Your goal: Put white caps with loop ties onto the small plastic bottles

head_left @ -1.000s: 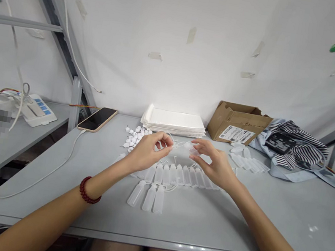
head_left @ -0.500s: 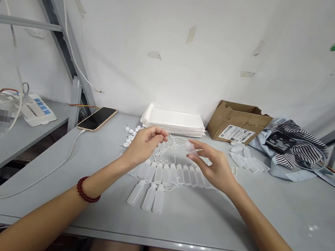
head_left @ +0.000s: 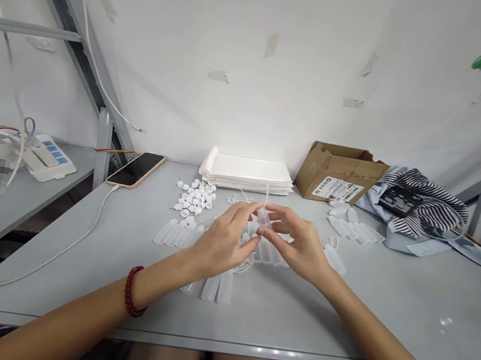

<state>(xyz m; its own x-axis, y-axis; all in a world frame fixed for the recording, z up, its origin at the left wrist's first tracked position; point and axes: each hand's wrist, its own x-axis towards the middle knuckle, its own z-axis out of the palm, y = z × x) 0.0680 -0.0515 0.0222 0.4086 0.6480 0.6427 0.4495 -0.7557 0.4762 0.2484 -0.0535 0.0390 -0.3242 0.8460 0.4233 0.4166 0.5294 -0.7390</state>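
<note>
One translucent bottle [head_left: 264, 220] is above the desk [head_left: 290, 323], pinched by the right hand [head_left: 305, 246]; the left hand [head_left: 223, 240] curls close beside it, its grip impossible to tell. Both forearms converge, fingers facing. Three front bottles [head_left: 225, 289] lie nearer the person; one phone [head_left: 136, 169], one box [head_left: 340, 175] farther out.

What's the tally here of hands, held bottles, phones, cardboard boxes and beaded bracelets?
Hands: 2
Held bottle: 1
Phone: 1
Cardboard box: 1
Beaded bracelet: 1
Total: 6
The other bottles and small white pieces overlap too much to count surely.
</note>
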